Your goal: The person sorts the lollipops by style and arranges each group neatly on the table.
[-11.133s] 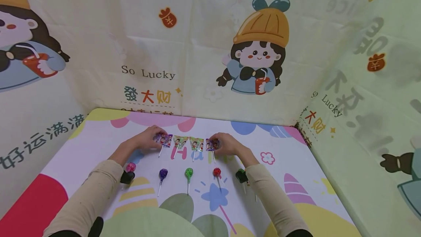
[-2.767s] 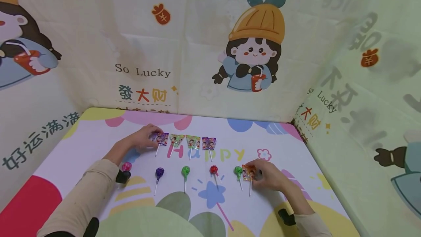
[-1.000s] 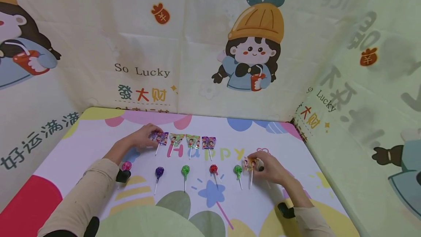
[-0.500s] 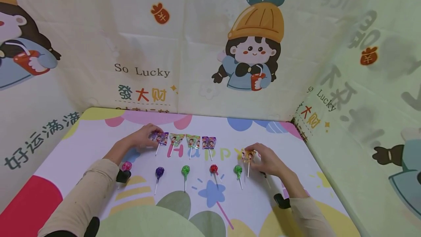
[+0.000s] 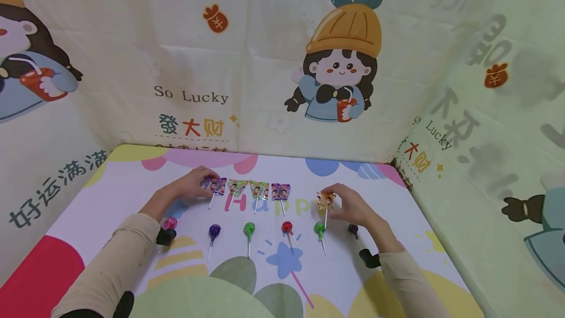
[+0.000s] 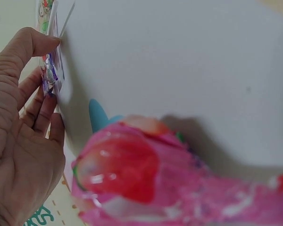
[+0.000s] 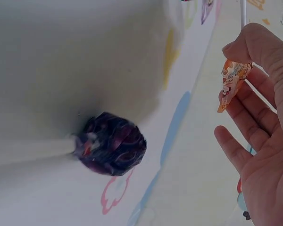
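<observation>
In the head view my right hand [image 5: 352, 206] pinches an orange-wrapped flat lollipop [image 5: 325, 200], its white stick pointing down. The right wrist view shows that orange wrapper [image 7: 234, 77] between thumb and fingers. My left hand [image 5: 192, 184] pinches the edge of a purple-wrapped flat lollipop [image 5: 217, 186] at the row's left end. To its right lie two green-wrapped flat lollipops, one green lollipop [image 5: 237, 188] beside another green lollipop [image 5: 259, 190], then a second purple flat lollipop [image 5: 280, 192]. Space separates that one from the orange lollipop.
A nearer row of round lollipops holds a pink one [image 5: 170, 223] by the left wrist, a purple one [image 5: 214, 231], a green one [image 5: 249, 228], a red one [image 5: 287, 227], another green one [image 5: 320, 228] and a dark one [image 5: 353, 228] under the right wrist. Printed cloth walls [image 5: 265, 63] surround the table.
The right hand, earlier at the flat row's right end, took the orange lollipop from the nearer row's right side, then carried it back and left. The dark round lollipop is uncovered. The left hand stays put.
</observation>
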`<state>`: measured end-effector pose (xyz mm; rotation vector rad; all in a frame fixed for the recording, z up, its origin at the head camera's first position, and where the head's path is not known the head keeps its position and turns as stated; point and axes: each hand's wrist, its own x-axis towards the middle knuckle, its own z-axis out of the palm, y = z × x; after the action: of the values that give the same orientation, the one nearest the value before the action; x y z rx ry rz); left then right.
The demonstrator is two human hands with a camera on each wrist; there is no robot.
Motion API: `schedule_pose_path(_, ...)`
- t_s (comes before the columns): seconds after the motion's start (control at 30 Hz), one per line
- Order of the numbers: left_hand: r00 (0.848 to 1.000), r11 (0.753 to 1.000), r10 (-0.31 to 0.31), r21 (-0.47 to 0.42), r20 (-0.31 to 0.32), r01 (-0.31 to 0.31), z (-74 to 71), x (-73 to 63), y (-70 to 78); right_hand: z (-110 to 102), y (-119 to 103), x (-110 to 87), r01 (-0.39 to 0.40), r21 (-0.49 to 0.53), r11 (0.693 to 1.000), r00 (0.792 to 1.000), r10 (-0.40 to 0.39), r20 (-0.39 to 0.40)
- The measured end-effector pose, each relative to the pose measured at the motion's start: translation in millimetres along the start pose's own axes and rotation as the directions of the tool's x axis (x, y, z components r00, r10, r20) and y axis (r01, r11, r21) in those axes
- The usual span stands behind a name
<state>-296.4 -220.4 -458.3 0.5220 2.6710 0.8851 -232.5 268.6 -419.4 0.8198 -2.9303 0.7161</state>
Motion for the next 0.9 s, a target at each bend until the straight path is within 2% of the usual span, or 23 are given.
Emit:
schedule_pose_path(0.23,1.0,1.0,0.006,0.001,-0.003,-0.006,0.0,-0.5,1.1,3,-3,14.2,0.032,0.004,0.999,0.999,-0.032,0.002)
schedule_pose_path(0.53,1.0,1.0,-0.005,-0.006,0.002,0.005,0.7,0.2,0.4,10,-5,31.1,0.025,-0.009,1.0,0.999,-0.024,0.032)
schedule_pose_path(0.9,1.0,1.0,-0.018,-0.01,-0.001,0.018,2.2,1.2,-1.4,19,-7,49.4,-0.048,-0.048,0.998,0.994,0.052,0.092)
